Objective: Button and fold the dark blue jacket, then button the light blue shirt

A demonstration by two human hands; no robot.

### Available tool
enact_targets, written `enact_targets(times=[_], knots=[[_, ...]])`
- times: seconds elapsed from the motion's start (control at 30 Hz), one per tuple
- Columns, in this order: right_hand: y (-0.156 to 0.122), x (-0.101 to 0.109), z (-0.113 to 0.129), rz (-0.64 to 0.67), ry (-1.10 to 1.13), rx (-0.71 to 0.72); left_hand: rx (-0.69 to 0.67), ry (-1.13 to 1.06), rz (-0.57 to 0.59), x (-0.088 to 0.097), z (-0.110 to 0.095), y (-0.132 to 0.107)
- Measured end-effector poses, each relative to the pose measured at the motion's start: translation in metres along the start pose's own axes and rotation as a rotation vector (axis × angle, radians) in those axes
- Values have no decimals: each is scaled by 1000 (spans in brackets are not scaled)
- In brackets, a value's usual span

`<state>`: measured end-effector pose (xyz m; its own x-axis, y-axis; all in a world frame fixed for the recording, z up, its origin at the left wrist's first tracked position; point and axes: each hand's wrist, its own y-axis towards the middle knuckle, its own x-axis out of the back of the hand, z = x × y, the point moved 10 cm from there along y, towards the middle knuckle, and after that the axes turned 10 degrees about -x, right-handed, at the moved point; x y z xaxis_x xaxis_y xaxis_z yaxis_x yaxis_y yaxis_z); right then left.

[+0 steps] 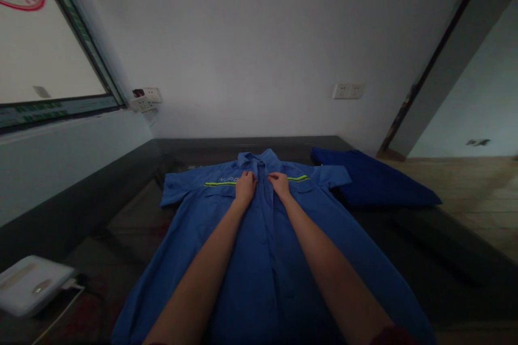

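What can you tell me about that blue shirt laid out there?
The blue shirt is short-sleeved workwear, seemingly woven cloth, with a collar, a front placket and a yellow-green stripe across the chest beside unreadable pale lettering. It lies flat, front up, sleeves spread, collar farthest from the person, on the dark table. The left hand and right hand touch the placket just below the collar.

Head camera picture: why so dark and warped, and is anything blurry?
Head view: dim, flat light, no glare; the shirt and table lose detail. Head view: the wide lens slants the door frame. Head view: left hand and right hand on the shirt look soft; its lettering is unreadable.
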<state>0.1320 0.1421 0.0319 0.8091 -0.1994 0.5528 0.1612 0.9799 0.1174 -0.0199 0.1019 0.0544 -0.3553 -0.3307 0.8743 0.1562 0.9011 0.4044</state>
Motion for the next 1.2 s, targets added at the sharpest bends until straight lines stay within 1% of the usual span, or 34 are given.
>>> enact_targets(times=[0.13, 0.2, 0.27, 0.4, 0.57, 0.7, 0.83, 1.0, 1.1, 1.2], knots=[[6, 5, -3, 20, 155, -1, 13, -3, 44, -1, -1, 5], [9, 8, -3, 31, 218, -4, 33, -26, 45, -2, 1, 8], [11, 10, -1, 44, 267, -1, 34, -60, 16, -1, 0, 11], [13, 9, 5, 71, 303, 15, -18, -156, -49, -5, -5, 13], [1, -9, 6, 88, 239, 21, -30, -159, -48, -17, 2, 5], [-7, -20, 6, 85, 153, 38, -44, -130, -23, -20, 6, 0], [-10, -23, 6, 86, 81, 56, -35, -98, 15, -24, 8, 2], [-10, -24, 6, 87, 27, 80, -28, -75, 34, -28, 7, 5], [-11, -23, 7, 82, 13, 90, -39, -76, 37, -27, 6, 4], [-11, -21, 6, 71, 7, 95, -47, -77, 32, -23, 3, 2]])
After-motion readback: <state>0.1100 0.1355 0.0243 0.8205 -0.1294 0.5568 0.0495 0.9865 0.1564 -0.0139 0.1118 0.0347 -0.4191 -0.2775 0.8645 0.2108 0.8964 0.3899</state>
